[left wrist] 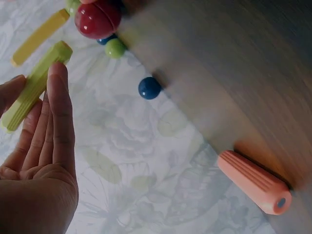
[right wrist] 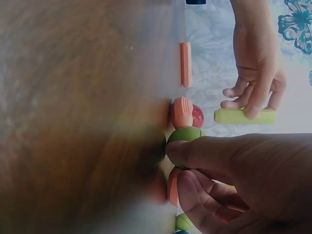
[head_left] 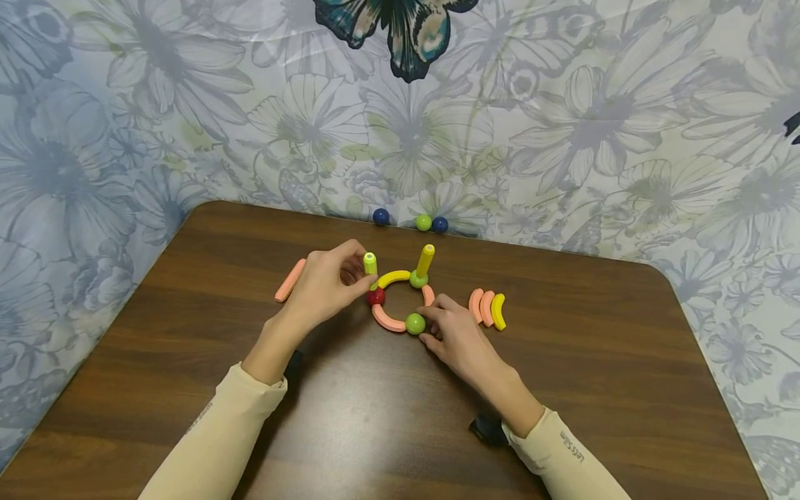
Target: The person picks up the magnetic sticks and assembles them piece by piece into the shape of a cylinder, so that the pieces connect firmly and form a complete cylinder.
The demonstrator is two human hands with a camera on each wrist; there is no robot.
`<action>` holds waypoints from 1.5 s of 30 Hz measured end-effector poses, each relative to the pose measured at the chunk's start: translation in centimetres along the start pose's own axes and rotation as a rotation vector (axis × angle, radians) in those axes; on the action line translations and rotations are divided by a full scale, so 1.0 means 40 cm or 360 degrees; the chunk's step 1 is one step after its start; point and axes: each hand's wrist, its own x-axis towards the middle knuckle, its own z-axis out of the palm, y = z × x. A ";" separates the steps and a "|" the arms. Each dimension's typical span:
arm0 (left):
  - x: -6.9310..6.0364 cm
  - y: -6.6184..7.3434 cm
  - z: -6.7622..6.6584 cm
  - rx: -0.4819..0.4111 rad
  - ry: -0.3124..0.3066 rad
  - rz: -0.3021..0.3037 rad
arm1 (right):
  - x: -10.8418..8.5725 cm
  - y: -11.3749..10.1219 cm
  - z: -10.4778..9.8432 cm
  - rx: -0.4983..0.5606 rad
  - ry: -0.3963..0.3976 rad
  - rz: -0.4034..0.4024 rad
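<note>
My left hand [head_left: 325, 279] pinches a lime-green ribbed stick [left wrist: 36, 85] between thumb and fingers. The stick is upright over a red ball [head_left: 376, 296], with a gap between them in the right wrist view. That ball belongs to a ring of balls and curved pieces lying on the table. At the ring's near side my right hand [head_left: 459, 340] holds a green ball [head_left: 415, 323] with thumb and fingertips, beside a pink curved piece [head_left: 389, 319]. A yellow stick [head_left: 426, 261] stands on another green ball [head_left: 419, 279] at the ring's far side. A yellow curved piece [head_left: 394, 278] joins that ball towards the red one.
Left of the ring lies a pink straight stick [head_left: 290, 280]. To the right are two pink curved pieces [head_left: 476, 305] and a yellow curved piece [head_left: 498, 312]. Two blue balls [head_left: 380, 217] and a green ball [head_left: 423, 222] sit along the table's back edge, by the patterned wall.
</note>
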 end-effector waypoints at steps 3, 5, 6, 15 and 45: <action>0.000 0.002 0.011 0.0050 -0.0045 0.0021 | -0.001 0.001 0.002 -0.0010 0.0006 -0.0016; -0.001 -0.002 0.019 0.0100 -0.0096 0.0013 | -0.002 0.000 0.002 -0.0019 0.0004 -0.0029; -0.001 -0.005 0.023 0.0125 -0.0122 0.0004 | -0.002 0.000 0.002 -0.0018 0.0002 -0.0035; -0.005 -0.022 0.031 0.0145 -0.0178 -0.0034 | -0.003 0.014 -0.001 -0.0076 0.0033 -0.0031; -0.002 -0.035 0.038 0.0201 -0.0258 -0.0148 | 0.007 0.048 0.006 -0.0061 0.0106 -0.0064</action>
